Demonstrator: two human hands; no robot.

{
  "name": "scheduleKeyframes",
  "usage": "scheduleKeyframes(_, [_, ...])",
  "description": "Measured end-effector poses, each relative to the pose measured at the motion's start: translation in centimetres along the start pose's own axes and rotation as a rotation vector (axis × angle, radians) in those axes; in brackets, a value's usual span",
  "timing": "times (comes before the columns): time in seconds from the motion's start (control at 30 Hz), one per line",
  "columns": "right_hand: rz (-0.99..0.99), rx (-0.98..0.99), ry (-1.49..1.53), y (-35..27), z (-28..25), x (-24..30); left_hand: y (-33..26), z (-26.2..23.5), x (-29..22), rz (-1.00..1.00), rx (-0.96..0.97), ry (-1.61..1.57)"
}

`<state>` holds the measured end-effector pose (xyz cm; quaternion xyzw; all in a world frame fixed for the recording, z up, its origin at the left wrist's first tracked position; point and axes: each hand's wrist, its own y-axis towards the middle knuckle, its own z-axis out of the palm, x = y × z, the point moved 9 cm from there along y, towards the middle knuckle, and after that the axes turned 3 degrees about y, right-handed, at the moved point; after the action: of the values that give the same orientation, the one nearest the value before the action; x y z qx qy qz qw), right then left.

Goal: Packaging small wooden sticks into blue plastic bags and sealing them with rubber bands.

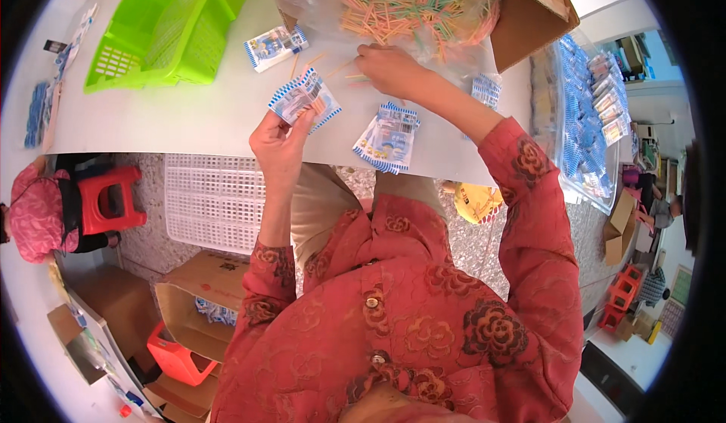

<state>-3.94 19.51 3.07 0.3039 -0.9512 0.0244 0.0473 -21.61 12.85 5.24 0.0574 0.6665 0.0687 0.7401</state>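
My left hand point(283, 139) pinches a small blue-and-white packet point(306, 98) by its lower edge, holding it tilted above the white table. At the front of an open cardboard box, my right hand point(384, 69) has its fingers drawn together and lowered to the tabletop, at the end of a thin pale stick point(340, 68). Its fingertips are partly hidden. A plastic bag in the box holds a heap of pink, orange, yellow and green sticks point(408, 7). Between my forearms lies a small pile of packets point(388, 137); another packet point(276, 47) rests beyond my left hand.
A green plastic basket point(198, 56) stands at far left, the cardboard box point(533, 15) at far right. Right of my arm, a clear tub point(582, 120) holds many packets. A white crate point(212, 200) is below the table edge. A person point(45, 211) sits at left near a red stool point(110, 200).
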Motion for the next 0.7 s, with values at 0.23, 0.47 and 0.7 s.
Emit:
scheduleKeyframes(0.23, [-0.058, 0.042, -0.003, 1.3, 1.0, 2.8, -0.6, 2.0, 0.0, 0.0, 0.043, 0.047])
scheduleKeyframes(0.47, [-0.036, -0.144, -0.01, -0.7, 0.3, 2.6, -1.0, 2.6, 0.7, 0.015, 0.084, 0.124])
scheduleKeyframes(0.7, [0.1, -0.271, 0.205, -2.7, -0.7, -1.1, -1.1, 3.2, 0.5, 0.07, 0.062, 0.183])
